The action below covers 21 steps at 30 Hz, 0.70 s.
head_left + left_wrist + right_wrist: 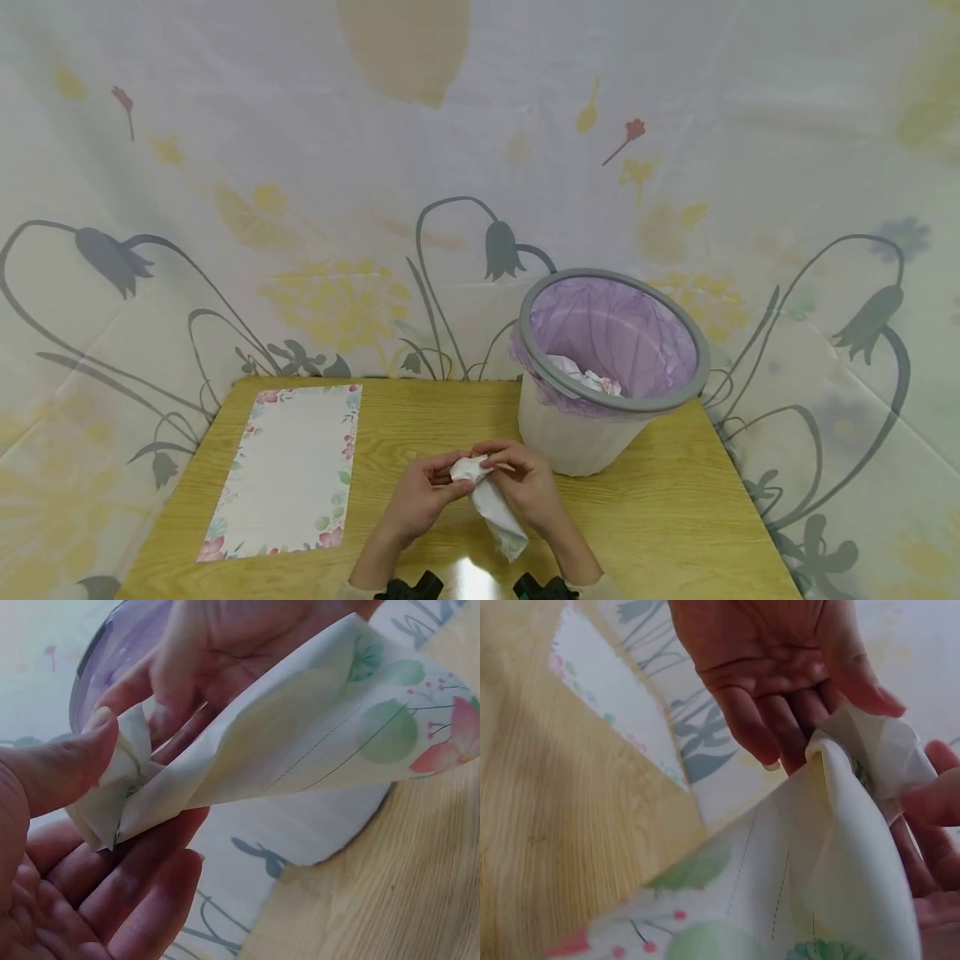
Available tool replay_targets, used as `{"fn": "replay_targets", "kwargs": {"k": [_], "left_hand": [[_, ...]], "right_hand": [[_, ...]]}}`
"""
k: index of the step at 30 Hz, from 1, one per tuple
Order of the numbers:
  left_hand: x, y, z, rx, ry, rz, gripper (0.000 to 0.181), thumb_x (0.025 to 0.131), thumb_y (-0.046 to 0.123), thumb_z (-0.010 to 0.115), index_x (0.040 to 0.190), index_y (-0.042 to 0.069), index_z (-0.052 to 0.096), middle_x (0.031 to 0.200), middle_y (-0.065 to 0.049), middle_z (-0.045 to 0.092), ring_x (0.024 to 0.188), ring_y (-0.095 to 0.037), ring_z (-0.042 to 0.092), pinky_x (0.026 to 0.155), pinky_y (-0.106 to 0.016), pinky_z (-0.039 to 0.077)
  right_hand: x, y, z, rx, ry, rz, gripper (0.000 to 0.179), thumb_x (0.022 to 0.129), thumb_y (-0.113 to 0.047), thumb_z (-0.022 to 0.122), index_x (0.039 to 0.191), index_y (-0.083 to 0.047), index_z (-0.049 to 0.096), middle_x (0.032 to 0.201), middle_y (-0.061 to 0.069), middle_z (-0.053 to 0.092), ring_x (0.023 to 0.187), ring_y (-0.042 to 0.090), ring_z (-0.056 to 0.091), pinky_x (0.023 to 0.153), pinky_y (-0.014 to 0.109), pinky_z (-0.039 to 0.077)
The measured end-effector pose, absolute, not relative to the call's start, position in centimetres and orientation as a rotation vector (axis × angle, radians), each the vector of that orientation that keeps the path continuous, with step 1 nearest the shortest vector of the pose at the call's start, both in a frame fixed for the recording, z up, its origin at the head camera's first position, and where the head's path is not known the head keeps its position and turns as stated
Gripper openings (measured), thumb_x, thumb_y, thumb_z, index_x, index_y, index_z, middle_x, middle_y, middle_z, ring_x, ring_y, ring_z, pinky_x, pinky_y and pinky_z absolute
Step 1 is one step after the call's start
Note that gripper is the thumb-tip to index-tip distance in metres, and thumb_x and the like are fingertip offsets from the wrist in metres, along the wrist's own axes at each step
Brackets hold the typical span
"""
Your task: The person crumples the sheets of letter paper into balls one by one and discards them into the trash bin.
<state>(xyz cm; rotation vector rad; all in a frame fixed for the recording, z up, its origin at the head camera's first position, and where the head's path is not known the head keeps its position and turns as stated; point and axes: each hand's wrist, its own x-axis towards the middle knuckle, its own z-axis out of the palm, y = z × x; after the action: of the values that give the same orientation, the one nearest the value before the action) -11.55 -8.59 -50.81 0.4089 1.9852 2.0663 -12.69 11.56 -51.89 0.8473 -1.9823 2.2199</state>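
Note:
A sheet of floral-bordered paper, rolled into a cone and crumpled at its narrow end, is between my two hands above the table. My left hand pinches the crumpled end, thumb on top and fingers beneath, as the left wrist view shows. On the other side, my right hand grips the same end with its thumb and fingertips. The wide end of the paper cone hangs toward the front of the table, with green leaves and a pink flower printed on it.
A flat sheet of floral-bordered paper lies on the left of the wooden table. At the back right stands a white bin with a grey rim and purple liner; crumpled paper lies inside. A patterned curtain hangs behind.

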Motion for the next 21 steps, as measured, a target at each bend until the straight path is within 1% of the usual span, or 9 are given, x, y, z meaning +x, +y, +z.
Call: {"fn": "replay_targets", "kwargs": {"k": [3,6,9,11,14,17,18,19,21], "left_hand": [[-11.4,-8.4,-50.6,0.415,2.058,2.078,0.049,0.092,0.007,0.072,0.134,-0.011,0.055,0.121,-0.027,0.064,0.1,-0.025,0.069,0.08,-0.033,0.059],[-11.4,-8.0,-50.6,0.439,2.131,2.103,0.046,0.09,0.005,0.073,0.132,-0.009,0.059,0.121,-0.027,0.065,0.1,-0.026,0.069,0.078,-0.03,0.059],[-11.2,-7.6,-50.8,0.476,2.231,2.123,0.043,0.088,0.003,0.074,0.128,-0.007,0.062,0.12,-0.026,0.065,0.1,-0.027,0.069,0.076,-0.03,0.059],[-11.2,-7.4,-51.0,0.533,2.332,2.111,0.042,0.087,0.001,0.075,0.127,-0.006,0.064,0.119,-0.024,0.066,0.1,-0.026,0.069,0.074,-0.029,0.059],[-11.0,-7.0,-51.2,0.631,2.533,2.049,0.039,0.085,-0.005,0.075,0.123,-0.006,0.066,0.113,-0.021,0.07,0.09,-0.021,0.071,0.065,-0.024,0.059],[-11.0,-6.7,-51.3,0.75,2.743,1.941,0.039,0.081,-0.011,0.076,0.118,-0.005,0.07,0.106,-0.016,0.073,0.078,-0.013,0.07,0.058,-0.02,0.055],[-10.9,-6.6,-51.3,0.777,2.793,1.913,0.04,0.079,-0.013,0.076,0.118,-0.004,0.071,0.105,-0.015,0.073,0.077,-0.011,0.069,0.057,-0.019,0.055],[-10.9,-6.5,-51.2,0.799,2.826,1.896,0.041,0.078,-0.014,0.076,0.117,-0.004,0.071,0.104,-0.014,0.074,0.079,-0.01,0.07,0.059,-0.019,0.056],[-11.0,-6.4,-51.2,0.824,2.859,1.868,0.042,0.077,-0.015,0.077,0.117,-0.002,0.072,0.104,-0.012,0.074,0.079,-0.011,0.07,0.061,-0.019,0.056]], "right_hand": [[-12.6,11.8,-51.7,0.85,-2.003,2.181,0.021,0.094,0.01,0.059,0.114,0.013,0.064,0.123,0.033,0.059,0.118,0.017,0.06,0.095,0.03,0.052],[-12.4,11.8,-51.4,0.812,-2.042,2.197,0.028,0.095,0.009,0.058,0.123,0.013,0.061,0.127,0.032,0.057,0.118,0.019,0.059,0.095,0.03,0.052],[-12.3,11.7,-51.2,0.704,-2.144,2.199,0.034,0.095,0.003,0.064,0.128,0.011,0.059,0.129,0.029,0.058,0.115,0.021,0.06,0.091,0.03,0.054],[-12.3,11.6,-51.0,0.594,-2.218,2.194,0.039,0.092,-0.001,0.069,0.129,0.009,0.06,0.129,0.026,0.059,0.113,0.023,0.06,0.089,0.03,0.055],[-12.2,11.3,-50.7,0.434,-2.3,2.163,0.041,0.088,-0.004,0.075,0.126,0.006,0.064,0.125,0.022,0.063,0.109,0.025,0.061,0.086,0.028,0.055],[-12.0,11.2,-50.3,0.31,-2.32,2.155,0.037,0.084,-0.002,0.079,0.119,0.004,0.068,0.118,0.019,0.066,0.101,0.024,0.063,0.08,0.027,0.056],[-12.0,11.2,-50.2,0.277,-2.324,2.149,0.035,0.082,-0.002,0.08,0.116,0.004,0.07,0.117,0.018,0.067,0.098,0.023,0.063,0.079,0.026,0.056],[-12.0,11.2,-50.1,0.251,-2.327,2.141,0.035,0.081,-0.002,0.081,0.113,0.003,0.071,0.115,0.018,0.068,0.095,0.022,0.064,0.077,0.026,0.055],[-12.0,11.2,-50.1,0.206,-2.328,2.136,0.032,0.078,-0.001,0.082,0.109,0.002,0.072,0.113,0.016,0.069,0.092,0.021,0.064,0.076,0.025,0.054]]}}
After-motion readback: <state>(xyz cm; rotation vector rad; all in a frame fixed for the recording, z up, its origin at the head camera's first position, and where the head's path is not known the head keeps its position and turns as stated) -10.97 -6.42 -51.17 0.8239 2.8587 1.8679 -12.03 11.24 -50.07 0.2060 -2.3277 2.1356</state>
